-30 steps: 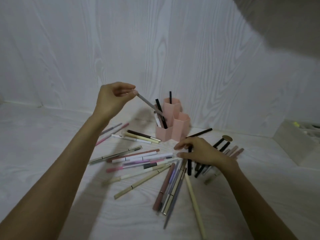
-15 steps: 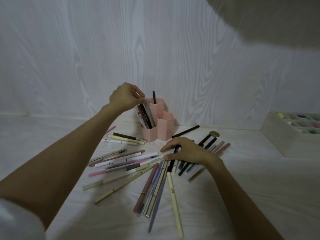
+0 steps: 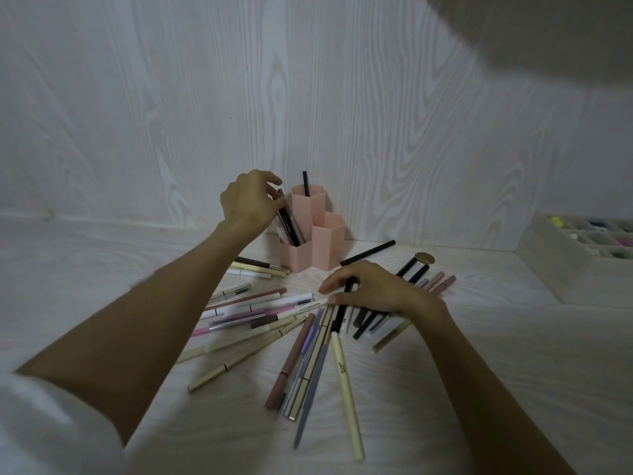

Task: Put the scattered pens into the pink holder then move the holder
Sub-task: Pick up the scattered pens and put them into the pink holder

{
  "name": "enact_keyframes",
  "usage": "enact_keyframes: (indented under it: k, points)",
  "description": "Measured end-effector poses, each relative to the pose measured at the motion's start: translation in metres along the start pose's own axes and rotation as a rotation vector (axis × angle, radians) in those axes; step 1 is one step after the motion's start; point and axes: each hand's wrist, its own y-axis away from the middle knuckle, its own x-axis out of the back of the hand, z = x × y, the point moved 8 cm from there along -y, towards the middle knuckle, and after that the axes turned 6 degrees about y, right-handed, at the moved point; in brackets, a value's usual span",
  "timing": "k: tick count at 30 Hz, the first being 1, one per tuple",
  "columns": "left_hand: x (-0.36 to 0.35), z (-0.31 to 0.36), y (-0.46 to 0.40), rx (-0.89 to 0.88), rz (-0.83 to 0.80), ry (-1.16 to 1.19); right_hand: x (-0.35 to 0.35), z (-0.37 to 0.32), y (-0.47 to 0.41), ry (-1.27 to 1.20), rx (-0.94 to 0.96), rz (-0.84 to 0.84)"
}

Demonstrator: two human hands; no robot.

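The pink holder (image 3: 327,245) stands by the back wall, made of three hexagonal compartments. A black pen (image 3: 305,184) stands upright in the tallest one, and several pens lean in the lowest, left one, among them a grey pen (image 3: 297,229). My left hand (image 3: 248,202) hovers at that low compartment with loose fingers, the fingertips touching the pens' tops. Several scattered pens (image 3: 263,308) lie fanned out on the table in front. My right hand (image 3: 371,289) rests on that pile, thumb and fingers closed around a black pen (image 3: 342,315).
A white tray of small compartments (image 3: 561,265) with colourful items sits at the right edge. A gold round-headed tool (image 3: 424,258) lies behind my right hand. The white wood-grain wall runs close behind the holder.
My left hand carried the grey pen down into the holder's low compartment, and its fingers have loosened. My right hand stayed on the pile, gripping the black pen.
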Motion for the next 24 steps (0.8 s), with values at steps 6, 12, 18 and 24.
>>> enact_keyframes:
  k: [6, 12, 18, 24]
  points:
    - [0.014, 0.007, 0.021, -0.086, -0.201, 0.051, 0.007, -0.006, 0.005, 0.109, -0.015, -0.067]
    - [0.032, 0.004, 0.096, -0.171, -0.634, 0.194, 0.034, -0.017, 0.023, 0.117, -0.086, 0.059]
    - [0.020, -0.002, 0.148, -0.210, -0.846, 0.052, 0.018, -0.015, 0.034, 0.217, -0.323, 0.085]
    - [0.016, -0.006, 0.159, -0.263, -0.591, -0.177, 0.001, -0.017, 0.033, 0.319, -0.491, 0.061]
